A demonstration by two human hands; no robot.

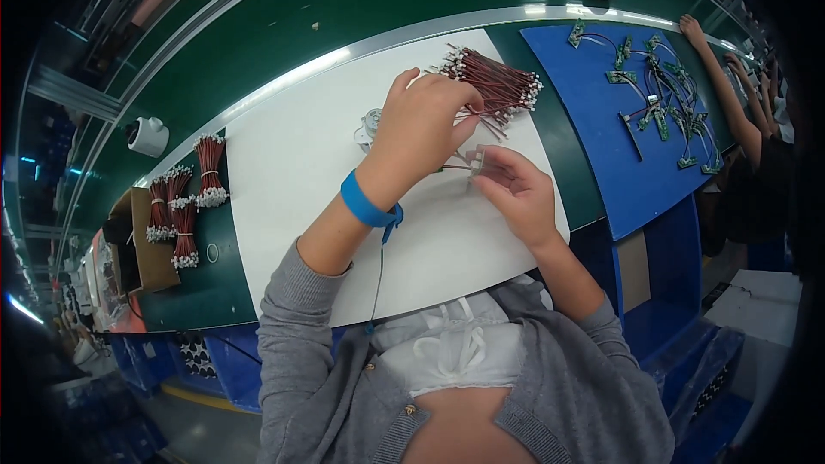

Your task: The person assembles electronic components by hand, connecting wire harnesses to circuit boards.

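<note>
Between the thumb and fingers of my right hand (522,202) is a small circuit board (478,160), held on edge above the white sheet (301,189). Thin wires (457,168) run from the board toward the left. My left hand (421,125) is raised just left of it, thumb and forefinger curled toward each other; whatever they pinch is too small to make out. Just beyond those fingertips lies a loose heap of dark red cables (494,82) with white connectors. A round white and grey part (369,127) is partly hidden behind my left hand. A blue wrist strap (368,202) circles my left wrist.
Tied cable bundles (210,170) and a cardboard box (155,241) stand at the left, near a white cylindrical part (148,136). On the right, a blue sheet (593,137) bears several wired green boards (662,125). Another person's arm (729,94) reaches in at far right.
</note>
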